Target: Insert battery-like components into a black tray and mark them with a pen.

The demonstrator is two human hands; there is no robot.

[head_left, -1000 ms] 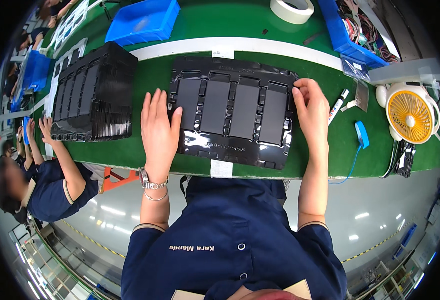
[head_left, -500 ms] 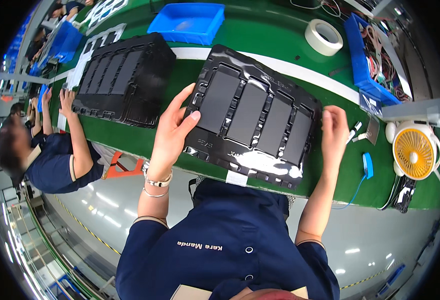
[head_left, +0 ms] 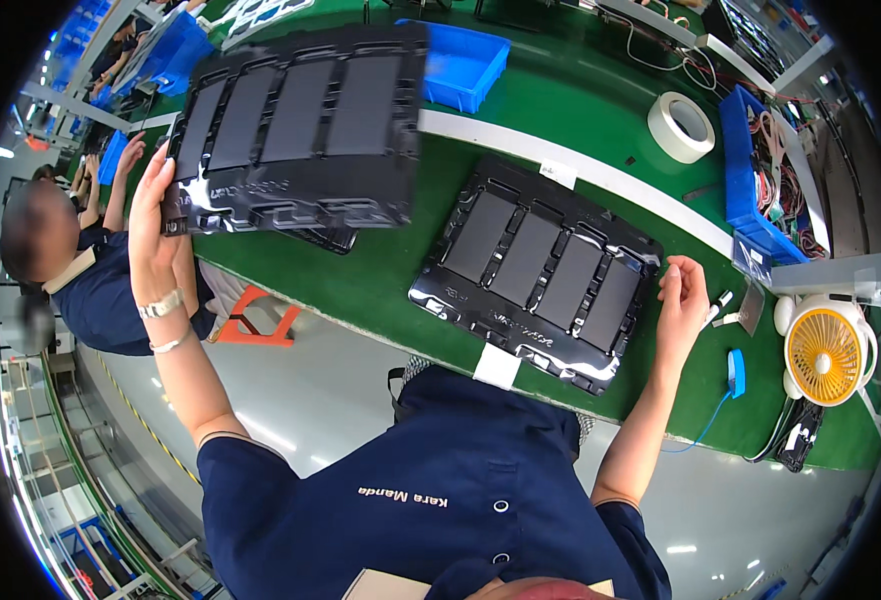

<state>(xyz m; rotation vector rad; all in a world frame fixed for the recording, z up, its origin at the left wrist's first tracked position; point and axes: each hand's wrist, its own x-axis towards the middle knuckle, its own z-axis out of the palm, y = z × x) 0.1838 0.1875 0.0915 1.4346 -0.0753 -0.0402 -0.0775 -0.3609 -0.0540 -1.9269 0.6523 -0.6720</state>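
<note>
Nearest, the person's navy work shirt (head_left: 440, 500) fills the lower frame, forearms rising from it. Right hand (head_left: 682, 300) rests at the right edge of a black moulded plastic tray with four long rectangular pockets (head_left: 535, 268), lying flat on the green bench mat (head_left: 380, 280); fingertips curl at the tray's rim, but whether they pinch it or only touch cannot be told. Left hand (head_left: 155, 225), out to the left and raised, clasps the near left corner of a second black four-pocket tray (head_left: 300, 125), held in the air above the bench and over another dark tray partly hidden beneath. Right of the flat tray: a small white-and-yellow desk fan (head_left: 822, 352) and a blue cable clip (head_left: 736, 372). Farther: a white tape roll (head_left: 681, 126), a blue plastic bin (head_left: 460, 65), a blue bin of wiring (head_left: 760, 170). A co-worker in dark blue (head_left: 90, 290) sits at left. Risk, as judged: the lifted tray hangs from one corner only, so it could flex, tilt or slip, striking what lies below.
</note>
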